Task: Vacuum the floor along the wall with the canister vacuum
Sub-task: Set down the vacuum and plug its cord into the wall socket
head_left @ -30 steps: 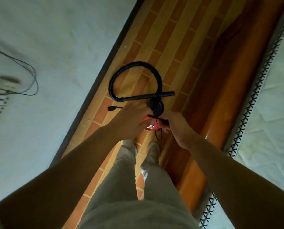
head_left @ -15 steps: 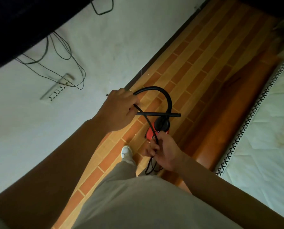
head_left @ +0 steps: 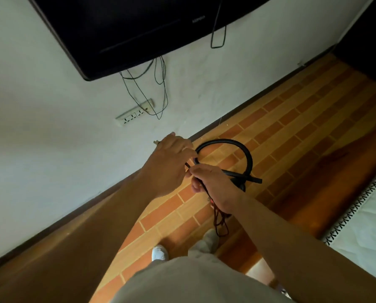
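Mid-frame, the left hand [head_left: 169,162] grips the plug [head_left: 156,142] and the right hand [head_left: 215,184] pinches the cord [head_left: 221,221]. The vacuum [head_left: 240,186] sits on the floor just beneath, near the wall. Best to feed slack first, then square the prongs to the power strip [head_left: 134,115] up and left.

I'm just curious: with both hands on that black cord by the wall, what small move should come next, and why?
Probably raise the left hand toward the power strip on the wall and push the plug in. The plug pokes out of that hand, not yet in any socket, while the right hand holds the cord behind it.
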A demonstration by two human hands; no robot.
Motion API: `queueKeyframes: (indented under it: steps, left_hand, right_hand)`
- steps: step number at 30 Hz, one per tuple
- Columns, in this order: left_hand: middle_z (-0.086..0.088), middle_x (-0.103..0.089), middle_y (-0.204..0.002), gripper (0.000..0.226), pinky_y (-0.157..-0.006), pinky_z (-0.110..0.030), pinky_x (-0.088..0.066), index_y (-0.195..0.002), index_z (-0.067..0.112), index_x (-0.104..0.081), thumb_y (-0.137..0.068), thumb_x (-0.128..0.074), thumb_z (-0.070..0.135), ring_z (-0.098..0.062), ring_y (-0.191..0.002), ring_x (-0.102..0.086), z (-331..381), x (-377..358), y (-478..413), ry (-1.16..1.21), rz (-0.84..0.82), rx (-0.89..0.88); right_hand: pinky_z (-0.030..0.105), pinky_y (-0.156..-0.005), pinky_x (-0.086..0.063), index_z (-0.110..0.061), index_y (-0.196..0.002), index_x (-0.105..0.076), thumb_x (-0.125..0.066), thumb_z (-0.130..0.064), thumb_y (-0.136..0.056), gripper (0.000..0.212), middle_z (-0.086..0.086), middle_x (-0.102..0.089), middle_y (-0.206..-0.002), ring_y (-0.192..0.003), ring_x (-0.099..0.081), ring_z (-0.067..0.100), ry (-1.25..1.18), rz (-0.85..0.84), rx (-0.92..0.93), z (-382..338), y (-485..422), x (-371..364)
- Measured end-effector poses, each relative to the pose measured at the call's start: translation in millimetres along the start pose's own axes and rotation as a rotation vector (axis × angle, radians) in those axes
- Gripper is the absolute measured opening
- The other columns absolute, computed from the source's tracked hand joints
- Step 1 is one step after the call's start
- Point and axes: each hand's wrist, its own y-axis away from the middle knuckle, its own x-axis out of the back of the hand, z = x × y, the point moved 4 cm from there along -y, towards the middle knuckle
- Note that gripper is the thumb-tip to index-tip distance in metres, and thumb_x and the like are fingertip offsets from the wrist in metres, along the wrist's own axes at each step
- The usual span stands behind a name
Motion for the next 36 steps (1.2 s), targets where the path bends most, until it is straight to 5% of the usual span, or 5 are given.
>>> queueKeyframes:
  steps: [4,8,18,25,36]
  left_hand:
    - [-0.004,-0.053,-0.129,0.045,-0.111,-0.045,-0.042,-0.121,0.012,-0.062,-0.080,-0.054,-0.006,-0.020,-0.123,-0.050,-19.3,16.6,71.0,0.340,0.321,0.475]
    - [0.003,-0.071,-0.100,0.011,-0.096,-0.046,-0.054,-0.103,0.019,-0.067,-0.097,-0.058,0.022,-0.014,-0.095,-0.067,-39.9,9.5,112.4,0.968,0.315,1.027]
    - [-0.004,-0.076,-0.088,0.022,-0.060,-0.027,-0.054,-0.096,0.007,-0.072,-0.103,-0.057,0.020,-0.016,-0.070,-0.068,-72.9,12.1,110.2,1.368,0.329,1.142]
    - [-0.006,-0.059,-0.071,0.027,-0.095,-0.049,-0.053,-0.102,0.006,-0.069,-0.107,-0.048,0.022,-0.023,-0.072,-0.059,-97.8,-6.8,83.8,1.362,0.230,1.185]
    - [-0.005,-0.073,-0.111,0.015,-0.096,-0.046,-0.052,-0.105,0.023,-0.069,-0.103,-0.055,0.020,-0.026,-0.108,-0.067,-161.2,-35.1,77.0,1.219,0.443,1.436]
  right_hand:
    - [0.029,-0.060,-0.040,0.002,-0.094,-0.065,-0.047,-0.004,-0.105,0.022,0.009,-0.052,-0.069,-0.062,-0.049,0.021,-0.082,0.034,0.009,11.4,3.4,-37.7]
    - [0.029,-0.063,-0.041,0.002,-0.093,-0.067,-0.051,-0.002,-0.103,0.019,0.009,-0.057,-0.073,-0.066,-0.051,0.019,-0.080,0.020,-0.009,18.8,6.0,-80.3]
    - [0.032,-0.077,-0.046,-0.007,-0.095,-0.066,-0.052,-0.008,-0.103,0.016,0.016,-0.064,-0.091,-0.087,-0.061,0.024,0.119,-0.114,-0.188,12.6,-30.7,-137.8]
    - [0.041,-0.078,-0.046,-0.015,-0.081,-0.072,-0.055,-0.018,-0.102,0.027,0.014,-0.060,-0.079,-0.078,-0.053,0.028,0.164,-0.190,-0.152,-8.1,-97.2,-122.8]
    - [0.050,-0.082,-0.063,-0.010,-0.110,-0.067,-0.059,-0.026,-0.104,0.020,0.009,-0.073,-0.089,-0.087,-0.076,0.024,0.216,-0.150,-0.280,-20.4,-216.9,-117.9]
